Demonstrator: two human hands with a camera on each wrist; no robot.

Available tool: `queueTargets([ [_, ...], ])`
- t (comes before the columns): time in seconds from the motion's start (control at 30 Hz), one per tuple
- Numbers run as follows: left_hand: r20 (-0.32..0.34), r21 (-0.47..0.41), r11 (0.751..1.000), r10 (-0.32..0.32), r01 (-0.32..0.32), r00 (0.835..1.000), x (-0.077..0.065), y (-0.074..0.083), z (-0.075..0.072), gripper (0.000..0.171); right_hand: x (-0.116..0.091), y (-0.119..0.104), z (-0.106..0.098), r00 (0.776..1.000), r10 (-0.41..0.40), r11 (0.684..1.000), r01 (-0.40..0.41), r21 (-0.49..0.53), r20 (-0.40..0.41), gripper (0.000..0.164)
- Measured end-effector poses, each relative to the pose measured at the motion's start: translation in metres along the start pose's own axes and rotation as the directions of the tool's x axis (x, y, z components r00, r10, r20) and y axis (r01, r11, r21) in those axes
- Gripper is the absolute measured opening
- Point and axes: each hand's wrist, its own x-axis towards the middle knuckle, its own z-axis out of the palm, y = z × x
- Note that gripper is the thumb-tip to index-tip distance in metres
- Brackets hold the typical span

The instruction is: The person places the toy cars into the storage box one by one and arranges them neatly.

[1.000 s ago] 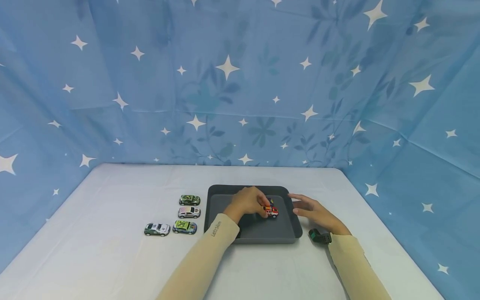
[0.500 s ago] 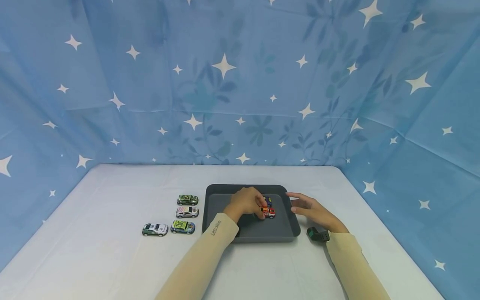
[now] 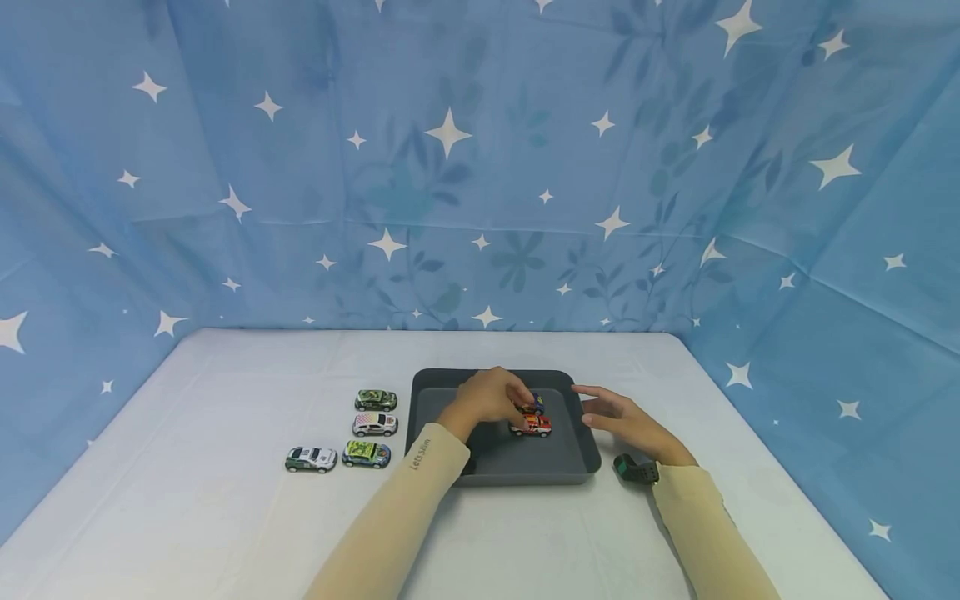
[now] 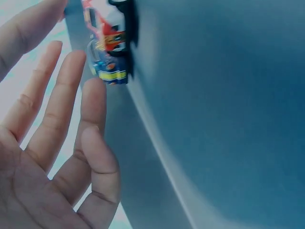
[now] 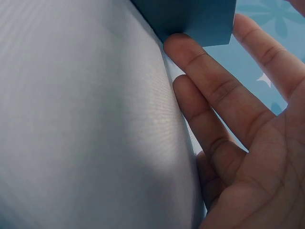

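Observation:
Over the dark grey baking tray [image 3: 487, 481], my left hand [image 3: 483, 396] has its fingers spread and grips nothing. Just past its fingertips, a red, orange and white toy car [image 3: 532, 427] stands on the tray floor. Close behind that one is a dark blue toy car [image 3: 536, 405], partly hidden by the hand. Both cars show at the top of the left wrist view, the blue one with yellow stripes [image 4: 112, 76] nearest the fingers. My right hand [image 3: 630, 427] is at the tray's right side, its relaxed fingertips right at the outer wall [image 5: 200, 24].
Left of the tray, a green camouflage car [image 3: 376, 400], a white and pink car [image 3: 375, 424] and a yellow-green car [image 3: 366, 454] form a column. A white and dark green car [image 3: 311, 459] sits farther left. A blue starry curtain [image 3: 480, 167] surrounds the white table [image 3: 225, 533].
My left fingers have come off the red, orange and white car and lifted slightly up and back, so more of it shows. The right hand keeps its place at the tray.

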Motion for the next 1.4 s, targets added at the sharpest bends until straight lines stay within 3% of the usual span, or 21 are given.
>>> queueTargets([
  [0.17,0.029,-0.057,0.998,0.012,-0.010,1.000,-0.004,-0.001,-0.008,0.032,-0.001,-0.002,0.001,1.000,0.000,1.000,0.000,0.008,-0.002,0.067],
  [0.6,0.091,-0.165,0.980,0.124,-0.108,0.988,-0.018,-0.009,-0.032,0.043,0.000,-0.002,0.002,1.000,0.004,1.000,-0.004,-0.004,-0.008,0.067],
  [1.03,0.090,-0.205,0.957,0.228,-0.206,0.969,-0.039,-0.013,-0.053,0.042,-0.001,0.001,0.001,1.000,-0.012,1.000,0.012,0.002,-0.010,0.066],
  [1.2,0.060,-0.229,0.947,0.246,-0.227,0.967,-0.048,-0.017,-0.059,0.040,-0.001,0.001,0.001,1.000,-0.014,1.000,0.014,-0.003,-0.011,0.066],
  [1.4,0.047,-0.244,0.929,0.297,-0.277,0.954,-0.060,-0.022,-0.065,0.036,-0.001,0.001,0.002,1.000,-0.011,1.000,0.011,-0.008,-0.014,0.067],
])
